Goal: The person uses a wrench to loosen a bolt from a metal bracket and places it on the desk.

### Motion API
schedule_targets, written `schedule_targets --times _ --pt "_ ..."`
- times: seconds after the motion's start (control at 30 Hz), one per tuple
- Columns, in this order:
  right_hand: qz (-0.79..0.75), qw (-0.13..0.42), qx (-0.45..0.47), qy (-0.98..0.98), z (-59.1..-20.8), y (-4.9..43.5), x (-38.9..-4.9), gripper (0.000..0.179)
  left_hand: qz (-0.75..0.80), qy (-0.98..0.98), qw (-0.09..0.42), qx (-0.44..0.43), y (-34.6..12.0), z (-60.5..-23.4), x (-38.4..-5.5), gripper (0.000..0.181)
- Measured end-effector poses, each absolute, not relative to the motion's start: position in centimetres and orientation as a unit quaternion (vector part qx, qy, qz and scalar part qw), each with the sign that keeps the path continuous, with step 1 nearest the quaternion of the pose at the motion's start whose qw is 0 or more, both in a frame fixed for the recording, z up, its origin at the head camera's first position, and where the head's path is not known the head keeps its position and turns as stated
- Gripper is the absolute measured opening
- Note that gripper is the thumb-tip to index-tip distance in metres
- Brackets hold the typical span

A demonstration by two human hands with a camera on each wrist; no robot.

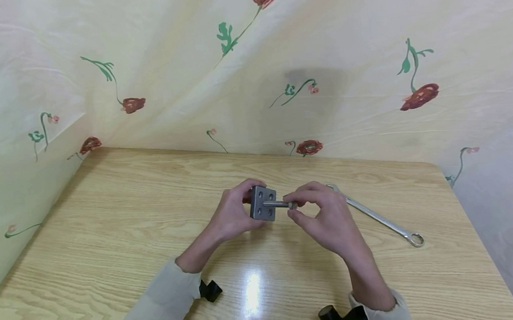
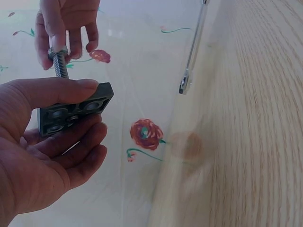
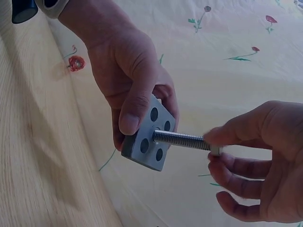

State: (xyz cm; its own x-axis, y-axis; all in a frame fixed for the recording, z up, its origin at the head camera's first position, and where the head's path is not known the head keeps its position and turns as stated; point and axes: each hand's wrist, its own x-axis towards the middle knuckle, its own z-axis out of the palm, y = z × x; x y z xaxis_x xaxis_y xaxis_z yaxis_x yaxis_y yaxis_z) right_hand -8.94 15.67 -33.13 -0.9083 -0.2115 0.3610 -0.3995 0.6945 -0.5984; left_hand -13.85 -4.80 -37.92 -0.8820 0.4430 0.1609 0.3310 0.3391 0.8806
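Observation:
A square grey metal block (image 1: 262,203) with holes near its corners is held above the table by my left hand (image 1: 235,210), thumb on one edge and fingers on the opposite one. From the block's middle hole sticks a threaded bolt (image 3: 182,139). My right hand (image 1: 324,212) pinches the bolt's head (image 3: 216,150) between thumb and fingers. Much of the thread shows between the block and the head. In the left wrist view the block's other face (image 2: 75,111) shows round recesses, and the bolt (image 2: 60,66) rises from the far side.
A long combination wrench (image 1: 378,215) lies on the wooden table (image 1: 131,230) just right of my right hand. Flower-patterned cloth (image 1: 177,76) hangs behind the table and along its sides. Black wrist devices (image 1: 210,290) sit at both sleeves.

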Motion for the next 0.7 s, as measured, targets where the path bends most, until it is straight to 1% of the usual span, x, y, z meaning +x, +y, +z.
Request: schedule_targets --times 0.13,0.23,0.3,0.43,0.47,0.53,0.57,0.63,0.7 --pt "0.361 0.147 0.179 -0.903 -33.23 15.61 -8.94 0.023 0.52 0.817 0.051 0.242 -4.74 -37.9 -13.84 0.068" --pt "0.36 0.143 0.182 -0.904 -33.25 15.63 -8.95 0.026 0.518 0.819 0.048 0.243 -4.72 -37.89 -13.82 0.068" --pt "0.356 0.132 0.18 -0.908 -33.17 15.69 -8.96 0.027 0.519 0.819 0.049 0.24 -4.73 -37.9 -13.82 0.068" --pt "0.35 0.1 0.156 -0.918 -32.89 15.9 -9.06 0.041 0.522 0.817 0.053 0.238 -4.78 -37.92 -13.84 0.069" --pt "0.353 0.089 0.146 -0.92 -32.82 15.95 -9.08 0.041 0.523 0.817 0.053 0.238 -4.81 -37.91 -13.83 0.069" --pt "0.364 0.066 0.124 -0.921 -32.76 16.02 -9.11 0.038 0.523 0.817 0.053 0.237 -4.83 -37.88 -13.84 0.069" --pt "0.369 0.055 0.114 -0.921 -32.75 16.05 -9.13 0.033 0.523 0.817 0.053 0.236 -4.82 -37.86 -13.84 0.069" --pt "0.376 0.039 0.099 -0.921 -32.72 16.06 -9.13 0.026 0.522 0.819 0.054 0.233 -4.81 -37.77 -13.83 0.069" --pt "0.379 0.031 0.089 -0.921 -32.74 16.0 -9.14 0.023 0.52 0.82 0.054 0.233 -4.8 -37.75 -13.83 0.069"
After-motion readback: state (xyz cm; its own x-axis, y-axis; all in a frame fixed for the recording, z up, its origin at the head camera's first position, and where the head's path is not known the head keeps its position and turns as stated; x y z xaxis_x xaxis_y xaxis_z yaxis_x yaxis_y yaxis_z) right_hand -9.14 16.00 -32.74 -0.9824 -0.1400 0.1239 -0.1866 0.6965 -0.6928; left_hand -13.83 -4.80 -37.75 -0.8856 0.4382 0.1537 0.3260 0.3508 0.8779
